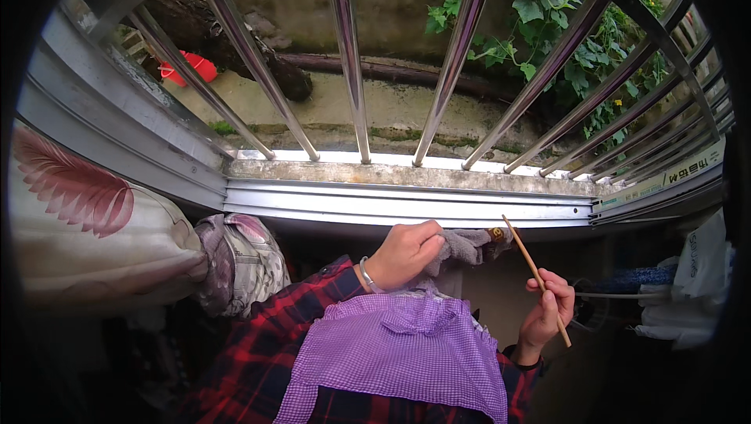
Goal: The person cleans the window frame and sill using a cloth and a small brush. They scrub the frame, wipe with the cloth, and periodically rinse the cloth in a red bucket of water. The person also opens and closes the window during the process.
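Just inside the window sill, my left hand (405, 254) grips a grey cloth (460, 246) that hangs off to its right. A brown end with yellow marks (494, 237) shows at the cloth's far side. Between the thumb and fingers of my right hand (547, 309) is a thin wooden stick, perhaps a chopstick (531, 262). It slants up to the left, its upper tip over the edge of the metal window track (405, 204) in this view. The stick and the cloth look apart, though their depth is hard to judge.
Upright metal bars (352, 72) stand beyond the concrete sill (375, 173). A gathered floral curtain (252, 265) hangs at left. White plastic bags (698, 271) are at right. Outside are a red container (190, 68), a log (293, 78) and leafy vines (540, 19). I wear a purple checked apron (405, 348).
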### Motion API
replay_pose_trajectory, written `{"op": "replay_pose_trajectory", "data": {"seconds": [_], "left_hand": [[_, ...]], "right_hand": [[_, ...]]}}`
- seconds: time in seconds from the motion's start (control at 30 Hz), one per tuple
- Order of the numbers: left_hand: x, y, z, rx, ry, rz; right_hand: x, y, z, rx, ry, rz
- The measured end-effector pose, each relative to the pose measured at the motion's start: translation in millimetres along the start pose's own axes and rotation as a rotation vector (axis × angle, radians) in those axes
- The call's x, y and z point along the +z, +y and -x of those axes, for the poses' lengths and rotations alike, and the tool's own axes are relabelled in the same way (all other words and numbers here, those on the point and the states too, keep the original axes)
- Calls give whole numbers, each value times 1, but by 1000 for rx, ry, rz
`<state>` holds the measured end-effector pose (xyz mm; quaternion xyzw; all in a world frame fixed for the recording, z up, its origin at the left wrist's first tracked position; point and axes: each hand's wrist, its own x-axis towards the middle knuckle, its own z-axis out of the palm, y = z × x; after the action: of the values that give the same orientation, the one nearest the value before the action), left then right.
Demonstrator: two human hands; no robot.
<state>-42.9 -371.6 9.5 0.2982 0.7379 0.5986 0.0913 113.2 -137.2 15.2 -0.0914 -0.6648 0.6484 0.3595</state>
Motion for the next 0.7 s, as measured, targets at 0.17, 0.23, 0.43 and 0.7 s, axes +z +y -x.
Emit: {"op": "replay_pose_trajectory", "data": {"seconds": [0.17,0.23,0.43,0.7], "left_hand": [[-88,15,47,-163,297,-113],[-120,8,66,-165,613,-176],[-159,-34,90,-291,634,-1161],[-110,-69,84,-228,445,-1226]], "right_hand": [[20,4,-3,36,-32,-9],[29,3,-6,55,-68,-31],[49,7,-10,64,-176,-73],[41,5,-9,30,-152,-36]]}}
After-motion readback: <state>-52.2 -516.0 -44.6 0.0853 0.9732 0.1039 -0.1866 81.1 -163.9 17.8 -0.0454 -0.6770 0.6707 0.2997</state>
